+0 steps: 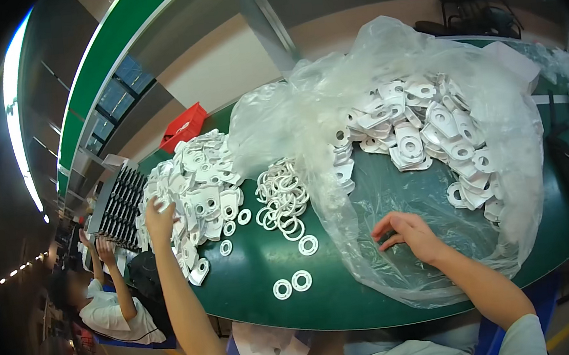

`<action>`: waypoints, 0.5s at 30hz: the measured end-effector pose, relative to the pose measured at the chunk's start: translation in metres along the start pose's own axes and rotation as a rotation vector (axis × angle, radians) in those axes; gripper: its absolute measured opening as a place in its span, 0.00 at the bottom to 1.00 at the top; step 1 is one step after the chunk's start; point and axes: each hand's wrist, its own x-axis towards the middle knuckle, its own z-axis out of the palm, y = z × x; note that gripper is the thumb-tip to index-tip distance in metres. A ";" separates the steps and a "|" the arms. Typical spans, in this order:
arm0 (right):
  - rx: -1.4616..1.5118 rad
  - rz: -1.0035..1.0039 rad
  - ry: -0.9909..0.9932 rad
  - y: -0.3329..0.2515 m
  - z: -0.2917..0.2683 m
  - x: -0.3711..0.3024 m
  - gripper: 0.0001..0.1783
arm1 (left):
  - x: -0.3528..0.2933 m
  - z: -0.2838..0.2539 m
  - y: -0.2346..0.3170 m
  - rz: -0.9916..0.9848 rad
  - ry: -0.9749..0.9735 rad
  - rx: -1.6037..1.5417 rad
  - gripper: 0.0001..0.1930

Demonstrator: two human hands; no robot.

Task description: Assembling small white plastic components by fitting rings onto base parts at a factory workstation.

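Observation:
My left hand (160,222) reaches to the left edge of a heap of white plastic parts (202,175), each flat with a round hole. Its fingers are closed around one white plastic part, mostly hidden by the hand and the heap. Over the bare middle of a spread clear plastic bag (333,224) hovers my right hand (408,235), fingers bent and apart, with nothing in it. More white plastic parts (440,121) lie piled inside the bag, beyond that hand. Between the two hands sits a pile of white rings (283,195).
Two flat white rings (301,280) lie near the front edge of the green table (256,310). A red bin (184,127) and a dark slotted rack (119,203) stand left. Another person (115,307) works beyond the left end. Crumpled clear plastic (566,78) lies far right.

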 end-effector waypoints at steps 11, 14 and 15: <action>-0.503 -0.056 0.088 -0.016 0.010 -0.003 0.07 | -0.196 0.068 0.080 0.319 -0.678 0.065 0.14; -0.737 -0.215 0.226 -0.032 0.002 0.004 0.06 | -0.231 0.077 0.098 0.357 -0.669 0.109 0.11; -0.824 -0.302 0.323 -0.037 -0.006 0.005 0.05 | -0.236 0.084 0.096 0.366 -0.680 0.085 0.11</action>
